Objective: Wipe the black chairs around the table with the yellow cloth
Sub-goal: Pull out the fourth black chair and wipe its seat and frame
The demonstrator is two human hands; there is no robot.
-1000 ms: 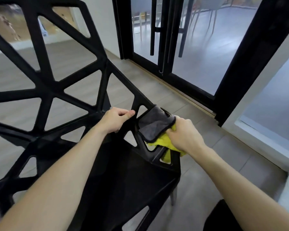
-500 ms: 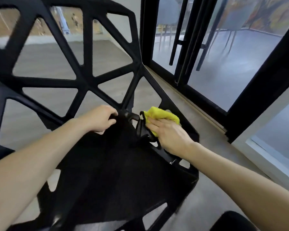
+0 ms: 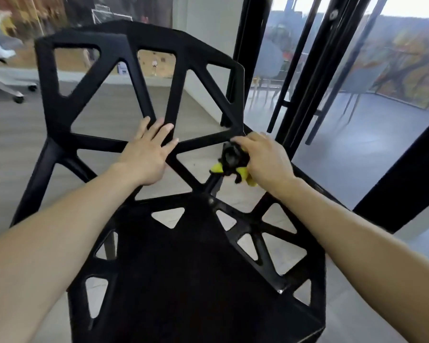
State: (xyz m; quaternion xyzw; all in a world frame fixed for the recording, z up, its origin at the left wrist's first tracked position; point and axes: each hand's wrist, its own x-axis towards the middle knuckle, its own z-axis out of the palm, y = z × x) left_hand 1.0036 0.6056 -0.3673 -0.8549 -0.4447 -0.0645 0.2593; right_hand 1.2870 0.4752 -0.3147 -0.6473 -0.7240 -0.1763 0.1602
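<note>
A black chair (image 3: pixel 183 280) with a lattice of triangular openings fills the view, its backrest (image 3: pixel 134 38) standing in front of me. My left hand (image 3: pixel 146 154) lies flat, fingers spread, on the junction of bars low on the backrest. My right hand (image 3: pixel 263 159) clutches the yellow cloth (image 3: pixel 244 173), bunched with its dark grey side out, against a strut at the backrest's lower right. Only small yellow patches of the cloth show under the hand.
Black-framed glass doors (image 3: pixel 295 82) stand close to the right of the chair, with grey chairs on a terrace beyond. A white office chair base (image 3: pixel 8 87) sits far left on the grey wood-look floor.
The view has risen and the whole backrest is now seen. My left hand has let go of the bar and lies flat on it. My right hand and cloth have moved up the strut.
</note>
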